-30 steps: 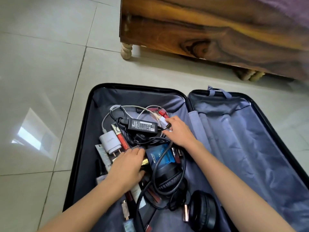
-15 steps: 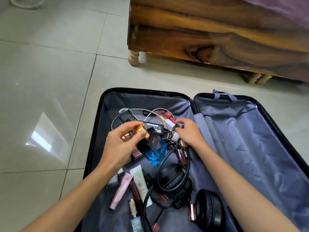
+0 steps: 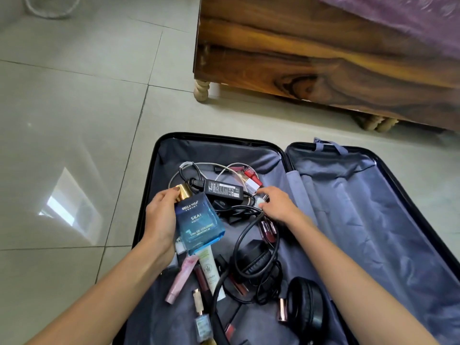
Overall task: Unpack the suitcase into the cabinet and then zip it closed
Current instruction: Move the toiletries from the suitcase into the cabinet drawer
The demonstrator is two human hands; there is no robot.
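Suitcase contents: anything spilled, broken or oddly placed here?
Nothing spilled or visibly damaged. The left half of the suitcase is a loose jumble: black cables loop over cosmetics and headphones. The left hand holds the blue cologne bottle.

1. The suitcase has a black shell and a grey-blue lining.
2. The cologne bottle is clear blue with white lettering and a gold cap.
3. The power adapter is black with white print, its cables black and white.
4. The headphones are black with rose-gold trim.
5. One tube is pale pink, another white with green markings.
6. The wooden furniture shows dark brown and amber swirling grain.
7. The floor is glossy pale grey-green tile.
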